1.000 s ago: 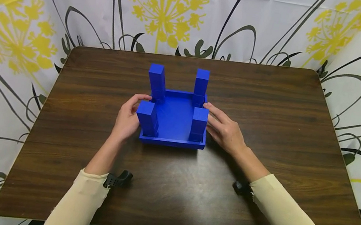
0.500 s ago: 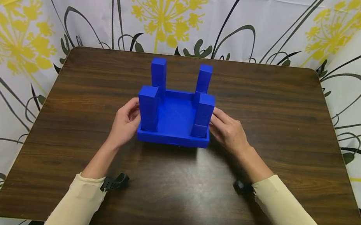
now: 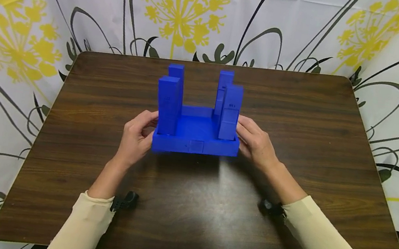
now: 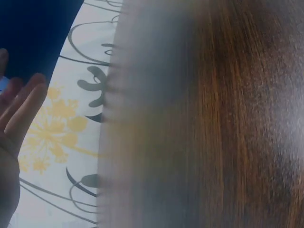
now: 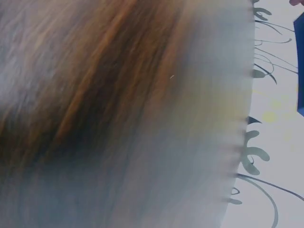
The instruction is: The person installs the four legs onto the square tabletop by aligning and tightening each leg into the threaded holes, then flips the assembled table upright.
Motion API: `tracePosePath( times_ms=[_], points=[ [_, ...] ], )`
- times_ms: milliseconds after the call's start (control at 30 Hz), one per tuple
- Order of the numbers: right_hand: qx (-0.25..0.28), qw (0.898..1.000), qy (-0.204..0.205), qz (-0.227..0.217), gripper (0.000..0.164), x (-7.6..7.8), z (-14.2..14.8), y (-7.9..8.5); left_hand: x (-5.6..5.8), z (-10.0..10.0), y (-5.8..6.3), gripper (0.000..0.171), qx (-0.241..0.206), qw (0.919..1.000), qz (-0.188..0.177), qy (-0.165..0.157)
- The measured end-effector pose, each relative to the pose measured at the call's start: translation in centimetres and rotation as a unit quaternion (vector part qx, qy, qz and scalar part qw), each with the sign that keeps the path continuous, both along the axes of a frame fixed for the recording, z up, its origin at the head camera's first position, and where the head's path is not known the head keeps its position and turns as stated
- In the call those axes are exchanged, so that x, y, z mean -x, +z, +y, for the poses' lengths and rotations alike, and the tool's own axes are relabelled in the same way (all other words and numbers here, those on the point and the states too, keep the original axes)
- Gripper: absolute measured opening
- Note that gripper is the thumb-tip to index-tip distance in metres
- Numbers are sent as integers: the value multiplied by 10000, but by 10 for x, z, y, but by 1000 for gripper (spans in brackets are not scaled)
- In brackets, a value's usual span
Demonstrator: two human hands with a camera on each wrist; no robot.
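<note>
A blue tray (image 3: 197, 128) with a low rim and an upright blue block post (image 3: 169, 106) at each corner is held between both hands over the table. It leans away from me, so its front wall shows. At its left side my left hand (image 3: 134, 137) grips the edge, with some fingers hidden behind it. My right hand (image 3: 257, 144) holds the opposite side, fingertips hidden by the tray. In the left wrist view, the left fingers (image 4: 26, 107) lie against the dark blue surface. The right wrist view shows only a blue sliver at its right edge.
The brown wood-grain table (image 3: 315, 160) lies beneath, its rounded far corners near a white curtain (image 3: 317, 25) printed with yellow flowers. Black wrist cameras sit on the left wrist (image 3: 125, 202) and right wrist. A shadow falls below the tray.
The tray has tipped back, away from me, and its near side has risen, bringing the front wall and post faces into view. Both hands have stayed at its sides, moving slightly apart.
</note>
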State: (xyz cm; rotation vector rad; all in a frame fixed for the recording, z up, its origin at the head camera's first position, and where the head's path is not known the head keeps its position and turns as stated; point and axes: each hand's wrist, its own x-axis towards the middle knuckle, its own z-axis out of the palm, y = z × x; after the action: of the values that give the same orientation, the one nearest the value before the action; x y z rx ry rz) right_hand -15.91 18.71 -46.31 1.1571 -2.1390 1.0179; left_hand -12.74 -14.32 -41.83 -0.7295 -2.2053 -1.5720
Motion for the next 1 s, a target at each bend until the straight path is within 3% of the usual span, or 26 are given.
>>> tracePosePath(
  times_ms=[100,200,333,433,667,833,900,1000],
  points=[
    [491,9970,298,-520,33,-1,-3,2,0,1,1,36,82,9998,185,90],
    [915,9898,447,-996,26,-4,-9,5,0,1,1,35,65,9997,149,160],
    [1305,9790,418,-1508,36,-8,-17,14,1,3,2,36,-166,9997,-161,55],
    [1535,9686,404,-1914,34,-14,-21,28,1,5,5,33,-267,9991,-336,-29],
    [1779,9429,232,-2807,27,-21,-26,47,0,9,15,27,-166,9963,-799,274],
    [2011,9203,50,-3355,29,-19,-28,51,0,12,20,26,-326,9910,-1273,269],
    [2132,9060,1,-3655,34,-18,-28,52,1,12,21,26,-359,9884,-1442,304],
    [2266,8834,-163,-4098,36,-13,-28,49,6,9,11,26,-471,9837,-1703,340]
  ],
)
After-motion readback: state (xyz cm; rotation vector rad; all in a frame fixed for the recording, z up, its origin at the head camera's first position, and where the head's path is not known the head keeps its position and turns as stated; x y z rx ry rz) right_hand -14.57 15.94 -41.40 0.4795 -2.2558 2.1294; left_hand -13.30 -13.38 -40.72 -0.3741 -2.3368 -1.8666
